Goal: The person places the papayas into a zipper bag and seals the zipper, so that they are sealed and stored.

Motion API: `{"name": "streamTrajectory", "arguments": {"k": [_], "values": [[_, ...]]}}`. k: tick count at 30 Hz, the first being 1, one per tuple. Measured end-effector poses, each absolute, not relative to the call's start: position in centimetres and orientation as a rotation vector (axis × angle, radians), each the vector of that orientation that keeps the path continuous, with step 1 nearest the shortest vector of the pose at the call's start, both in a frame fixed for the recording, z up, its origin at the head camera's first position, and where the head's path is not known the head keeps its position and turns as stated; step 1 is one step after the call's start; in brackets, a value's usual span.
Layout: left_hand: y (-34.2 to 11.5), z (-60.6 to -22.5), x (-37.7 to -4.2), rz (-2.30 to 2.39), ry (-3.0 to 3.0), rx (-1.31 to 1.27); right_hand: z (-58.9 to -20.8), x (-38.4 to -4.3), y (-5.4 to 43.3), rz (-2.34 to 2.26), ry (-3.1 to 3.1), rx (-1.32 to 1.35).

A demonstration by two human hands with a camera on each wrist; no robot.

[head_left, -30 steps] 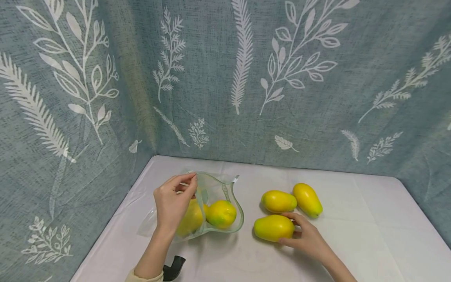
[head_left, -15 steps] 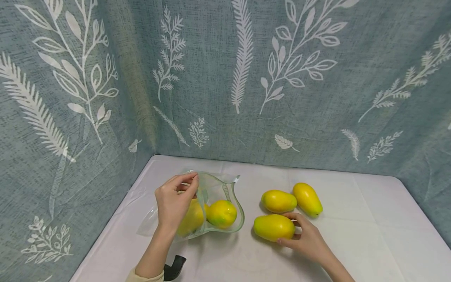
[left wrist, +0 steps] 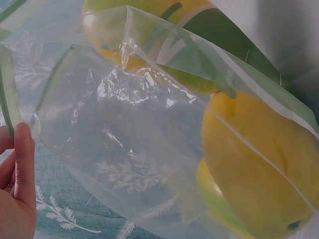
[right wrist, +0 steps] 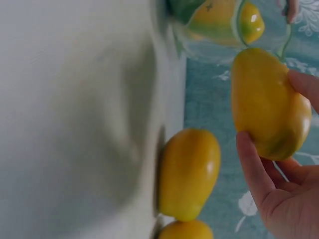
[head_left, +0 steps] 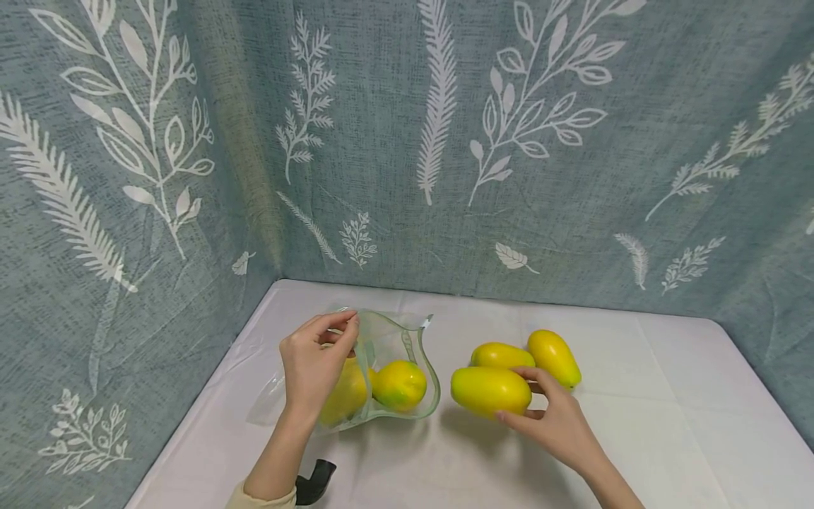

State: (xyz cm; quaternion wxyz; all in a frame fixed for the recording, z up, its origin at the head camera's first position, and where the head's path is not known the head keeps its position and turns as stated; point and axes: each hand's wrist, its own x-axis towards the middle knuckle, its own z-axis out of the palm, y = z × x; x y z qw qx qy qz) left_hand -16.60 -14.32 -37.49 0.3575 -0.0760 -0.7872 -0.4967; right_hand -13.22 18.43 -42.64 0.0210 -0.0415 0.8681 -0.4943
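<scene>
R grip (head_left: 555,420) round yel. fruit (head_left: 491,391), 2 fruits (head_left: 555,357) behind, L pinch grip (head_left: 318,362) on bag (head_left: 388,338).

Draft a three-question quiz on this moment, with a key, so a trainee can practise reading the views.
1. True or false: the right hand holds a yellow fruit up off the table.

2. Multiple choice: what does the left hand pinch?
A) a black object
B) the edge of the clear bag
C) the patterned curtain

3. Count: apart from the held one, how many other fruits lie on the table outside the bag?

Key
1. True; the right wrist view shows it clear of the surface.
2. B
3. Two
</scene>
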Motion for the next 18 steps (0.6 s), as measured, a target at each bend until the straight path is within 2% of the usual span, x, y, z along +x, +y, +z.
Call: {"name": "streamTrajectory", "arguments": {"k": [18], "values": [[-13.8, -37.3, -16.5, -1.315, -2.02, -0.203, -40.3, -13.0, 15.5, -1.707, 2.597, -0.248]]}}
